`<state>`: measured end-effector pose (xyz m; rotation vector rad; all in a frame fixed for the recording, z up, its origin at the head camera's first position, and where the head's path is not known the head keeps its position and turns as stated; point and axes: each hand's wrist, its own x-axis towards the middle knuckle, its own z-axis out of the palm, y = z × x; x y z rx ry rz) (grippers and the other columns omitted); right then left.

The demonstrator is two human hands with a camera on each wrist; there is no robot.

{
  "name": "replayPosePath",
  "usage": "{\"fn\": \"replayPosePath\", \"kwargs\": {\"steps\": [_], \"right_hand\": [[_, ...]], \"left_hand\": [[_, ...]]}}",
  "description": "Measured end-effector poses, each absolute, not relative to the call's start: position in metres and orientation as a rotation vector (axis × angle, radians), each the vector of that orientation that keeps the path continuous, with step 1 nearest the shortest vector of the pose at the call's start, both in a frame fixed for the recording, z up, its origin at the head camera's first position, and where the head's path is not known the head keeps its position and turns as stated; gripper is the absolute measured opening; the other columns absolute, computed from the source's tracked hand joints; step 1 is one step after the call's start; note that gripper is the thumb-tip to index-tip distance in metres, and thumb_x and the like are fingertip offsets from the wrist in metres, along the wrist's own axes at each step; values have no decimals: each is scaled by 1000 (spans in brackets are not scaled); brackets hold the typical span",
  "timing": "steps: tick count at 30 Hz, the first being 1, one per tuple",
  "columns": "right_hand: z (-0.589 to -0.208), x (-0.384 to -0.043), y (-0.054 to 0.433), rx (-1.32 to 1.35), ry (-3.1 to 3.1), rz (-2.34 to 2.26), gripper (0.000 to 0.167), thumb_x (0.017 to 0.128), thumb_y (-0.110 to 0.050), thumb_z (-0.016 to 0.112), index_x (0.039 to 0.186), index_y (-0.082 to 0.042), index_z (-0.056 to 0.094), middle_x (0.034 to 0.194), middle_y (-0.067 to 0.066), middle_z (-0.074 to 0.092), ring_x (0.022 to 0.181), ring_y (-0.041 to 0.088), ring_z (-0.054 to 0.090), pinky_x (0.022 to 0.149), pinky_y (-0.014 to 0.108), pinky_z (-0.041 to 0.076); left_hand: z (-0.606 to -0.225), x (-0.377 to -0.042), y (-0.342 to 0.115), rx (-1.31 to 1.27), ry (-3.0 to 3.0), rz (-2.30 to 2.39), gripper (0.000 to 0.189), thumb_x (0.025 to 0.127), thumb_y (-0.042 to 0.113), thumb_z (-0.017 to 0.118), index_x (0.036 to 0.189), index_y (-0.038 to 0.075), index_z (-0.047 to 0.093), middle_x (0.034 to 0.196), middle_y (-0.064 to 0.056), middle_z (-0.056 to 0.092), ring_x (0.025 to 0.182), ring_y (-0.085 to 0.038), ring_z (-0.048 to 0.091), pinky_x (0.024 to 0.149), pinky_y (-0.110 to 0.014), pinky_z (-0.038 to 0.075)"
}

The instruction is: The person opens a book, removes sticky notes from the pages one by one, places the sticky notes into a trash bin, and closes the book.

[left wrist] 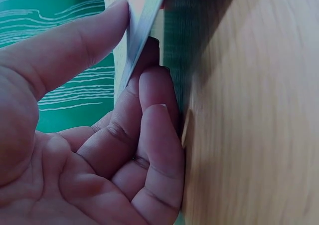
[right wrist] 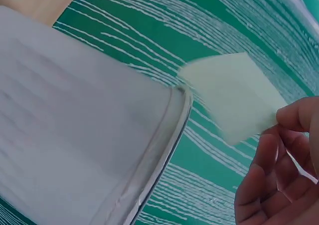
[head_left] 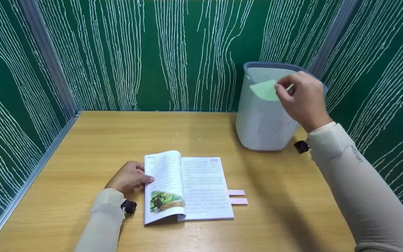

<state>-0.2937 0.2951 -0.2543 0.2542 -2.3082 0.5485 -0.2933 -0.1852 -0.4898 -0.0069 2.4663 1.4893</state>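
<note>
An open book (head_left: pixel 205 189) lies on the table, its left-hand pages lifted and bowed, with a picture of green leaves low on the left page. My left hand (head_left: pixel 128 177) pinches the outer edge of those pages (left wrist: pixel 142 30), thumb on top and fingers beneath. Two pink paper tabs (head_left: pixel 238 201) stick out from the book's right side. Up at the right, my right hand (head_left: pixel 303 98) pinches a pale green sticky note (head_left: pixel 265 91) by one corner. In the right wrist view the note (right wrist: pixel 234 93) hangs near the rim of a white bin (right wrist: pixel 84 120).
The bin (head_left: pixel 264 122) with a grey rim stands at the table's back right. Green walls (head_left: pixel 194 52) with white wavy lines close off the back and both sides. The wooden table (head_left: pixel 93 140) carries a few tiny white specks behind the book.
</note>
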Motion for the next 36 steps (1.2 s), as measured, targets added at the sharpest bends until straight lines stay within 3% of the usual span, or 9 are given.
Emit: {"fn": "replayPosePath", "kwargs": {"steps": [8,21,36], "right_hand": [[-241,-306,301,75,-2315,648,41,102,-50,57,118,-18,76,119,-2,70,94,14,58,89,34,60],[-240,-329,315,-97,-2204,703,45,102,-52,53,120,-17,76,121,2,72,105,15,62,98,31,57],[-248,-343,317,-204,-2346,660,46,104,-46,50,129,-15,72,133,6,70,120,25,59,104,44,54]], "left_hand": [[-492,-293,-187,-40,2469,1469,33,84,15,86,108,5,66,86,-5,70,81,-19,61,71,-30,50],[-491,-294,-188,12,2459,1488,31,84,12,85,106,2,65,80,-3,68,78,-15,61,70,-29,51],[-489,-292,-187,-18,2466,1485,33,84,13,86,109,3,67,84,-5,69,81,-17,62,73,-30,52]]}}
